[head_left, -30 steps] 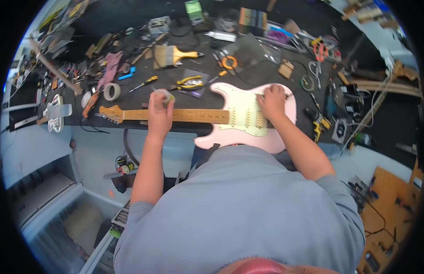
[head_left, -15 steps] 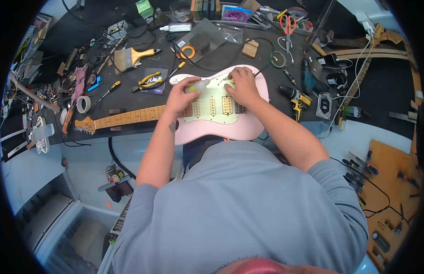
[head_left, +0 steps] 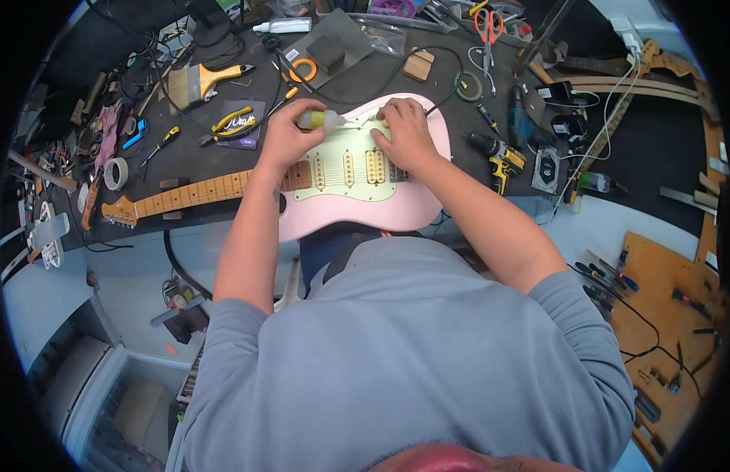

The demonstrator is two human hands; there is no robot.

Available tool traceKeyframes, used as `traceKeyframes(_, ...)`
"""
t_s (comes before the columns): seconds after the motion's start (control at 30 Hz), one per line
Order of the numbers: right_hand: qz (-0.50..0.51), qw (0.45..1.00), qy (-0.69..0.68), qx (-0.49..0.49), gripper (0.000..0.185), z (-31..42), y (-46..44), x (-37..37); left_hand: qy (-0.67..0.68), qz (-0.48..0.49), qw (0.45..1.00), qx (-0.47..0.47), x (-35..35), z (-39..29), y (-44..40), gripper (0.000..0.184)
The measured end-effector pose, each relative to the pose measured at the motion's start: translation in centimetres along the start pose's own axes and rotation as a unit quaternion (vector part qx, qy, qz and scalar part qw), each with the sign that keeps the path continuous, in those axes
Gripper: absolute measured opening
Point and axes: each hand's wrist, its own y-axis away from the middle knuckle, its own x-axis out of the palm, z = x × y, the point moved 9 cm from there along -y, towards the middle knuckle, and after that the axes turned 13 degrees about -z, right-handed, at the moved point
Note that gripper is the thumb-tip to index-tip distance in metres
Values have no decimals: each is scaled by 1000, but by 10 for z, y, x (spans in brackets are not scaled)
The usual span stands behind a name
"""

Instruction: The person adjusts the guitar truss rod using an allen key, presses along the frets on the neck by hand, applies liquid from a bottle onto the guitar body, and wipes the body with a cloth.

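Note:
A pink electric guitar [head_left: 333, 223] with a pale green pickguard [head_left: 355, 141] lies across the front of the bench, its maple neck [head_left: 211, 191] to the left. My left hand [head_left: 289, 135] is closed round a small squeeze bottle [head_left: 324, 119] with a yellowish label. The bottle lies nearly level, and its thin nozzle points right over the upper pickguard. My right hand [head_left: 408, 135] rests on the guitar's upper right part, fingers bent down by the control area. Whatever its fingertips grip there is hidden. A black cable [head_left: 442, 102] runs off beside that hand.
Right of the guitar lie a yellow drill [head_left: 503, 161] and a teal drill [head_left: 522, 118]. Pliers [head_left: 227, 124], a wide brush [head_left: 193, 85] and a tape roll [head_left: 115, 174] lie to the left. Behind are a wooden block [head_left: 418, 65], orange scissors [head_left: 488, 33] and trailing cables.
The whole view has shifted, so the bench appears farther left and higher. My left hand has levelled the bottle, bringing its nozzle toward my right fingers. My right hand stays by the controls.

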Motion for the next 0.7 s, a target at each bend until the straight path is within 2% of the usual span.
traceKeyframes(0.1,3,1000,4,4,41,0,0,1,-55,-29,994,90,-2,-23,5,38)
traceKeyframes(0.3,0,1000,6,11,41,-1,1,3,-111,-5,975,190,5,-53,14,39)
traceKeyframes(0.6,-10,1000,-4,16,43,1,1,1,-231,66,920,310,37,-96,31,41)
traceKeyframes(0.7,-12,1000,-3,17,43,6,2,-1,-251,77,917,301,41,-97,35,45)
